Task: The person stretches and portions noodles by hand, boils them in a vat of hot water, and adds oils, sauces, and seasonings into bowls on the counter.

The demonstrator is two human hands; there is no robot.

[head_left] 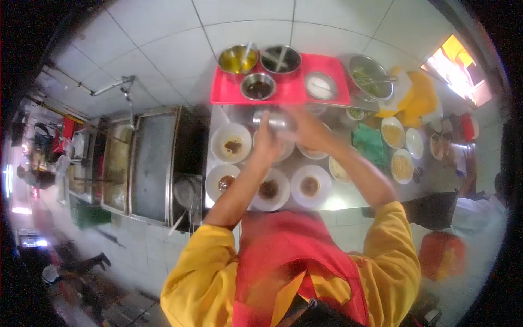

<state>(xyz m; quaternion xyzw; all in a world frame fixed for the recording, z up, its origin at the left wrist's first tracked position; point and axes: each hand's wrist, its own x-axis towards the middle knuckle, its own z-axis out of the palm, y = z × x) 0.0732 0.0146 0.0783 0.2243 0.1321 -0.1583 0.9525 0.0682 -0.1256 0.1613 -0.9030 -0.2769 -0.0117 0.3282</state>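
Note:
A small metal container (278, 120) lies tilted on its side above the white bowls, just in front of the red tray (294, 97). My left hand (266, 133) is closed on its left part. My right hand (300, 128) is at its right end, smeared by motion, so its fingers are not clear. Below my hands and forearms stand white bowls with dark sauce in them, among them one at the left (231, 143), one at the front middle (271, 189) and one at the front right (311, 186).
The red tray carries a yellow-liquid bowl (237, 59), dark-filled bowls and a white-filled bowl (321, 86). A bowl of greens (371, 78), a green cloth (370, 145) and noodle bowls (402, 166) are at right. Metal basins (157, 166) are left; a co-worker (479, 212) is far right.

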